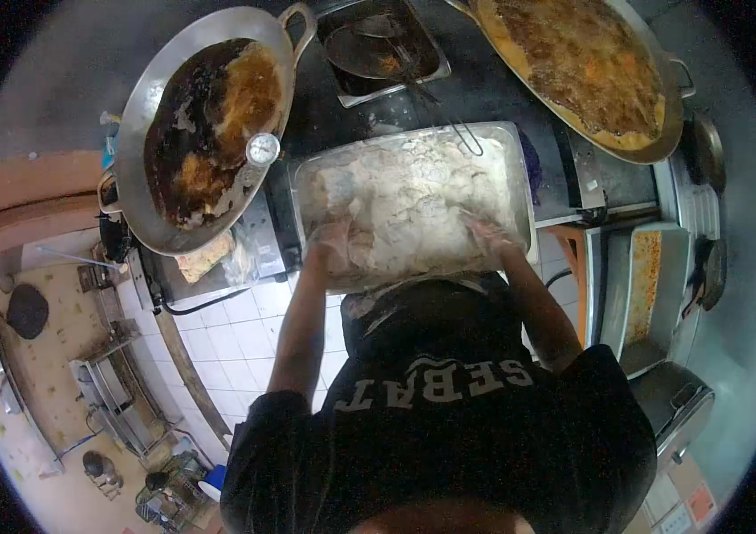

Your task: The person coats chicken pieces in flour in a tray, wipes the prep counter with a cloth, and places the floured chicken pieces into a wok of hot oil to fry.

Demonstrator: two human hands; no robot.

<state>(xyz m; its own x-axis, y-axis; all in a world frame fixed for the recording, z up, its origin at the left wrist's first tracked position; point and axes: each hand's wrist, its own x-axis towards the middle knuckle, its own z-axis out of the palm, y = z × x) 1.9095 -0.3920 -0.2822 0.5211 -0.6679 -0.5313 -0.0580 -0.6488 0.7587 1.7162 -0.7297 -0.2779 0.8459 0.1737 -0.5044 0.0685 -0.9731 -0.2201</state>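
- In the head view, the flour tray (525,191) lay directly in front of the person, on or against the near edge of the dark surface (307,120); lumpy white flour (427,200) filled much of it.
- The left hand (335,245) was down in the flour at the tray's near left; whether its fingers were open or closed on something could not be told.
- The right hand (491,235) was in the flour at the near right, its fingers open and spread.
- A wire handle (460,125) reached over the tray's far edge; it extended from a dark pan (436,67) beyond.
- A large pan (136,111) of dark, foaming liquid stood to the left, a round dial (263,149) at its rim; another pan (674,125) of bubbling brown liquid stood at the far right.
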